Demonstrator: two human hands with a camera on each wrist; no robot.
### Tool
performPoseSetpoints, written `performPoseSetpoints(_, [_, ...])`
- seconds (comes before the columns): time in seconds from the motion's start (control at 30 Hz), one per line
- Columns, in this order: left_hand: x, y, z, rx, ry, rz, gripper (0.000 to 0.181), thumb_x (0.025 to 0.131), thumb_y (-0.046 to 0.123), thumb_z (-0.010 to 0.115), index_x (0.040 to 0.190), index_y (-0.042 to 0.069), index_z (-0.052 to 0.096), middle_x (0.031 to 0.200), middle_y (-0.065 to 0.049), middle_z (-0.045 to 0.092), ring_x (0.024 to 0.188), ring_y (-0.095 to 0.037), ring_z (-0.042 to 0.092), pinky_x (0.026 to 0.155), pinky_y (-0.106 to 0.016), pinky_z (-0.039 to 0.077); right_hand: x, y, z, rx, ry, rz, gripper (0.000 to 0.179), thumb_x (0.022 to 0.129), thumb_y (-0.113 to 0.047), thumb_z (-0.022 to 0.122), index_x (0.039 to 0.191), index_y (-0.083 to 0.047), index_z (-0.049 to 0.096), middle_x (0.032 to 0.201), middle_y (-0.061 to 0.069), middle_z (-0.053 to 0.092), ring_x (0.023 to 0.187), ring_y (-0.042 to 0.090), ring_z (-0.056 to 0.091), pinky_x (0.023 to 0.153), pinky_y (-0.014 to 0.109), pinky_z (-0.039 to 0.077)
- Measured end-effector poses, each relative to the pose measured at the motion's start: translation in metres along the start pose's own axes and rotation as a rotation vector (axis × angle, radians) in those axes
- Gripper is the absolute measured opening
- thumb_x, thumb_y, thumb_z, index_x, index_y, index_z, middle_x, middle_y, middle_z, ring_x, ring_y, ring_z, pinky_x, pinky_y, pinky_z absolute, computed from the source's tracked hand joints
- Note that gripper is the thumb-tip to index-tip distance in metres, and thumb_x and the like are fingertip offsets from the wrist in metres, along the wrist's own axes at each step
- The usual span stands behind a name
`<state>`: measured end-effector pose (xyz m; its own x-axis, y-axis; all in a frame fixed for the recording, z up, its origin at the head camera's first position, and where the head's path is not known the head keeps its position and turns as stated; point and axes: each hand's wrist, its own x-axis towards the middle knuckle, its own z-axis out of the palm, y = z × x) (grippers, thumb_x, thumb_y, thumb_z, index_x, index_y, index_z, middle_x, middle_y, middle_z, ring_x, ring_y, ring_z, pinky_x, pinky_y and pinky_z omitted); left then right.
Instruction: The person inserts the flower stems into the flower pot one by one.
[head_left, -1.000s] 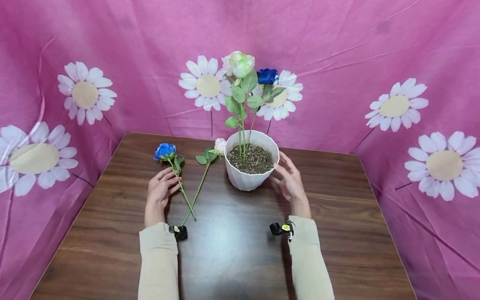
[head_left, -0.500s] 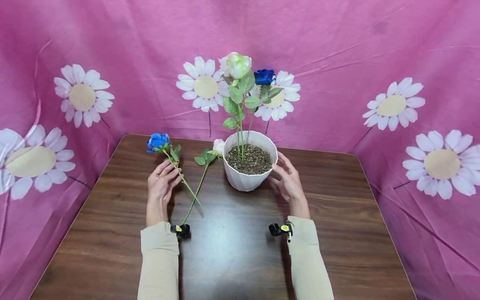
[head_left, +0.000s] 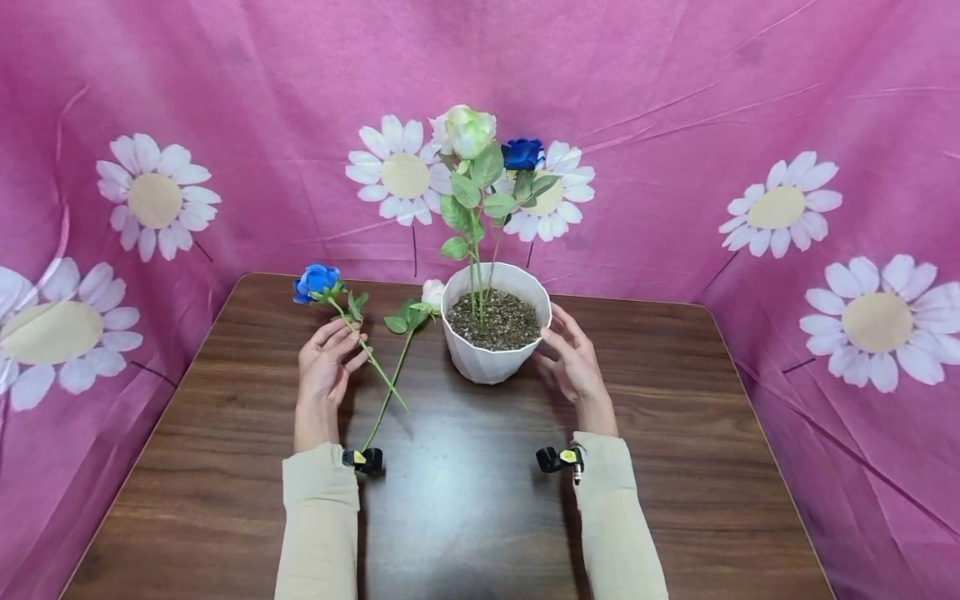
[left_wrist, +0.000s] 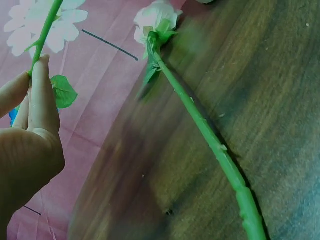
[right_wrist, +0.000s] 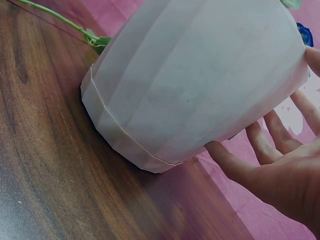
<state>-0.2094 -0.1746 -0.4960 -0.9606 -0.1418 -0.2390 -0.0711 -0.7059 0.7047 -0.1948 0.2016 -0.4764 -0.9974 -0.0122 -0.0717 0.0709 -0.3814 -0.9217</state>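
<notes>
My left hand [head_left: 324, 367] pinched the long-stemmed blue artificial rose [head_left: 316, 282] mid-stem, lifting it; light and bendy, I judged, best held there. My right hand's straight fingers [right_wrist: 235, 162] steadied the white faceted plastic pot [head_left: 491, 360].

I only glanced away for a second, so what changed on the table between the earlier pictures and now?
The left hand took hold of the blue rose by its stem and lifted it off the table, so the stem now slants in the air. The white rose stayed lying on the table, the white pot kept its place, and the right hand stayed against the pot's side.
</notes>
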Motion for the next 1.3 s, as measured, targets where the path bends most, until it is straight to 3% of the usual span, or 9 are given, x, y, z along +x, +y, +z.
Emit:
performPoseSetpoints(0.33, [-0.001,-0.001,0.018,-0.05,0.008,0.097,0.025,0.091,-0.02,0.059,0.108,-0.002,0.061,0.089,-0.012,0.071,0.075,-0.024,0.071,0.064,-0.04,0.064,-0.001,0.001,-0.001,0.0,0.003,-0.009,0.056,0.102,0.002,0.049,0.156,-0.005,0.035,0.145,0.012,0.043,0.125,0.028,0.048,0.104,0.057,0.044])
performPoseSetpoints(0.7, [-0.002,0.0,0.031,-0.1,-0.036,0.208,0.029,0.089,-0.023,0.059,0.107,-0.001,0.057,0.087,-0.012,0.068,0.071,-0.024,0.07,0.058,-0.038,0.063,-0.002,0.002,-0.003,-0.009,-0.004,-0.01,0.056,0.102,0.0,0.05,0.156,-0.006,0.036,0.145,0.011,0.042,0.126,0.029,0.047,0.104,0.057,0.044])
performPoseSetpoints(1.1, [-0.007,0.001,0.055,-0.112,-0.038,0.264,0.031,0.088,-0.025,0.059,0.105,0.001,0.057,0.085,-0.011,0.068,0.068,-0.02,0.069,0.052,-0.031,0.061,-0.002,0.0,-0.002,-0.004,0.017,0.011,0.056,0.102,0.0,0.05,0.156,-0.006,0.035,0.146,0.011,0.042,0.125,0.028,0.048,0.102,0.055,0.045])
performPoseSetpoints(1.3, [-0.002,0.003,0.069,-0.104,-0.041,0.29,0.03,0.088,-0.024,0.059,0.103,0.003,0.055,0.087,-0.013,0.066,0.069,-0.02,0.07,0.056,-0.034,0.062,0.0,0.002,-0.002,-0.022,-0.006,-0.015,0.057,0.102,-0.004,0.055,0.155,-0.007,0.038,0.148,0.015,0.04,0.125,0.026,0.048,0.101,0.053,0.047])
